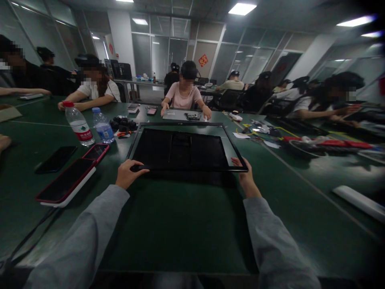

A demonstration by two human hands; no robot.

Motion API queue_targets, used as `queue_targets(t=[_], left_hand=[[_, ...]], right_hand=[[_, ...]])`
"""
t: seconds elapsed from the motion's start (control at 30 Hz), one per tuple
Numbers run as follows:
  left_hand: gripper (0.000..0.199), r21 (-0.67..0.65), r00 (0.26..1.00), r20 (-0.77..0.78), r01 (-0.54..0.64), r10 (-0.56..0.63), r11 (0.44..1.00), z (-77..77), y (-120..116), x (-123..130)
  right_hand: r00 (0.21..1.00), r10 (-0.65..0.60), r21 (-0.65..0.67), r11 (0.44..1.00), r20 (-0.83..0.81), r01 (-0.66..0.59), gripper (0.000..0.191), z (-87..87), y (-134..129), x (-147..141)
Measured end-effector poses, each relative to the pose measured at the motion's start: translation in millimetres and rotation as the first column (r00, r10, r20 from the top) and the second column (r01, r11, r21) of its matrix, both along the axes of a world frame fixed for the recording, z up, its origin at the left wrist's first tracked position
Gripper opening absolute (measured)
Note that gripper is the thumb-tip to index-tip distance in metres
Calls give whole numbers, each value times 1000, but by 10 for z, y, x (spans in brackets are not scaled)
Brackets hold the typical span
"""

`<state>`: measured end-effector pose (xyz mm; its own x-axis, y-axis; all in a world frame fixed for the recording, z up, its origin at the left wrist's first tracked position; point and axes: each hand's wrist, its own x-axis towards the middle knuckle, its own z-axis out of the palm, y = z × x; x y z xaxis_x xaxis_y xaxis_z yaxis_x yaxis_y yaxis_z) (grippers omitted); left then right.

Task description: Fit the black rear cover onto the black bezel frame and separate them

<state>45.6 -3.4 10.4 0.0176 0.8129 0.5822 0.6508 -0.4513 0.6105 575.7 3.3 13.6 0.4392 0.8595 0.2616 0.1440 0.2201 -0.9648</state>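
A thin black monitor bezel (195, 169), an open rectangular frame, is held tilted above the green table. My left hand (128, 174) pinches its near left corner between thumb and fingers. At the near right corner, my right hand (247, 178) is closed around the bezel's side, with some fingers showing inside the frame. Through the opening I see a flat black panel (152, 148) with a recessed middle section. Whether the bezel touches that panel cannot be made out.
Left of the bezel stand a red-capped bottle (78, 124) and a blue-capped bottle (103, 126). Nearer lie a dark phone (57, 158) and a red-edged phone (67, 180) on a white block. Cables and tools (261, 128) lie to the right. A co-worker (184, 94) sits opposite.
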Motion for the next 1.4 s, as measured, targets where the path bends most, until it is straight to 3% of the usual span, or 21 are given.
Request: queue_targets(t=[0.1,0.2,0.27,0.37,0.5,0.67,1.07,1.27,1.33,1.4], left_hand=[[43,42,996,-85,33,-29,999,3,-4,3],[42,47,991,-129,49,-42,998,-12,-11,2],[40,17,989,-138,62,-59,998,-19,-17,2],[36,-75,984,-152,83,-94,994,-19,-23,6],[35,-177,977,-194,59,-94,982,-28,-21,14],[34,-189,963,-260,22,-71,982,-53,-15,16],[35,-198,959,-273,17,-72,980,-71,1,-10],[33,-189,954,-268,82,-132,979,-28,4,-2],[32,-136,971,-223,53,-83,989,-37,32,1],[38,-72,991,-127,-51,41,996,-79,80,-14]], right_hand=[[979,130,-46,989,-155,-138,61,126,-74,20],[967,254,-58,965,-22,-255,60,139,-122,27],[964,184,-26,983,192,-183,67,61,-116,43],[871,7,21,1000,491,-20,64,-112,-76,70],[727,-95,17,993,680,114,58,-255,-62,45],[684,-122,29,989,720,145,61,-275,-97,-24],[679,-88,-3,991,728,131,63,-353,-87,-8],[686,-83,-7,992,723,126,60,-326,-90,-9],[690,-95,-5,990,718,142,59,-326,-86,-5],[697,-107,-14,986,709,165,59,-332,-82,2]])
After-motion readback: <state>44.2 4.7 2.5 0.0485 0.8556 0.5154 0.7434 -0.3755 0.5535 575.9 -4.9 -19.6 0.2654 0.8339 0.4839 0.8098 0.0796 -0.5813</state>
